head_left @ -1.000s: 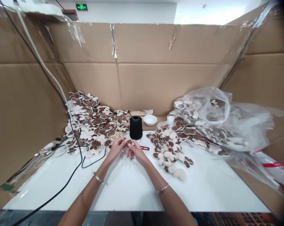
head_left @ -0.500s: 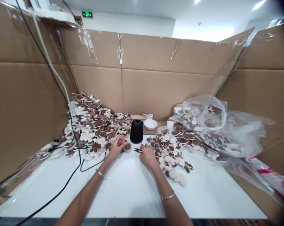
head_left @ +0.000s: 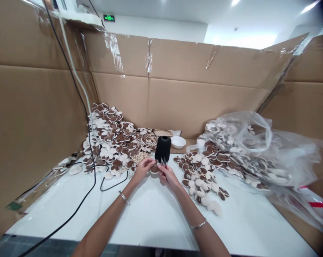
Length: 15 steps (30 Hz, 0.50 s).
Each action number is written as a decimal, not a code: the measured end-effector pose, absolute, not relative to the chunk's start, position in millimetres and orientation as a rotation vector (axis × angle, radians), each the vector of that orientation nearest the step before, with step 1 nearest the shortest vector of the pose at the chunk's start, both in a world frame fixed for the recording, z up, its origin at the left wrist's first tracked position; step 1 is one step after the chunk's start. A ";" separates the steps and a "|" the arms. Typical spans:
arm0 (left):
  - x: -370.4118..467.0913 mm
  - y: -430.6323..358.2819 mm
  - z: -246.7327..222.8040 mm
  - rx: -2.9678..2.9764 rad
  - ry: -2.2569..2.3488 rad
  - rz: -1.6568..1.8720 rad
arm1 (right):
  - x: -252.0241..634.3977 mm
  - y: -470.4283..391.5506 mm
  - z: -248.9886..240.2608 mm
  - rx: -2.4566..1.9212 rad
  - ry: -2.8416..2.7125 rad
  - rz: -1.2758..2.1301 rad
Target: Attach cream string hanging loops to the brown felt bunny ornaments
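My left hand point(head_left: 143, 169) is closed, its thumb and fingers pinching a brown felt patch with a pale edge point(head_left: 154, 169). In my right hand point(head_left: 168, 177) is a small pair of scissors point(head_left: 163, 162), with the blades pointing up and away from me and a bit of red at the handle. My right fingertips are close beside the patch; whether they touch it I cannot tell. Just behind both hands stands a black cone of thread point(head_left: 163, 147). Cream cord pieces point(head_left: 140, 157) lie in a small heap beyond my left hand.
Brown and white felt patches form a tall pile point(head_left: 115, 135) on the left and another pile point(head_left: 200, 178) on the right. A clear plastic bag point(head_left: 281, 150) covers more patches. A white bowl point(head_left: 178, 142) sits behind the cone. Black cable point(head_left: 95, 178) crosses the left side; cardboard walls point(head_left: 182, 96) surround the table.
My hands have come together: the right hand moved nearer the left, and the scissors turned from pointing left to pointing upward. The patch is now lifted between the hands. The view has shifted slightly left.
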State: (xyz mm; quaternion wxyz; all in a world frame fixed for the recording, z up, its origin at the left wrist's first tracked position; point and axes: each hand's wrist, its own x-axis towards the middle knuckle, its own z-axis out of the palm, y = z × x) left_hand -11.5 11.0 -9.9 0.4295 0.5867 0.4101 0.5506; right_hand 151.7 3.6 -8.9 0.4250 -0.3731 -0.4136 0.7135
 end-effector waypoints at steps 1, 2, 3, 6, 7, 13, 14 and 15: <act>-10.8 10.2 -9.7 1.457 1.020 1.377 | 149.8 2.6 -10.3 -0.899 -1.024 1.780; -10.5 9.5 -9.4 1.453 1.016 1.372 | 148.5 2.4 -12.1 -0.889 -1.026 1.754; -10.7 8.8 -9.0 1.453 1.006 1.360 | 147.9 2.8 -14.1 -0.882 -1.019 1.722; -13.2 6.0 -7.2 1.521 0.971 1.267 | 148.2 6.0 -19.1 -0.894 -1.000 1.626; -14.5 5.0 -6.5 1.573 0.980 1.237 | 148.4 6.9 -20.0 -0.900 -0.998 1.594; -20.4 1.1 -4.7 1.876 1.131 1.227 | 145.3 6.8 -20.8 -0.924 -1.006 1.514; -21.0 0.8 -5.2 1.895 1.135 1.234 | 144.4 6.3 -21.4 -0.920 -1.012 1.518; -21.5 0.5 -5.9 1.916 1.138 1.235 | 143.5 5.8 -22.2 -0.913 -1.017 1.523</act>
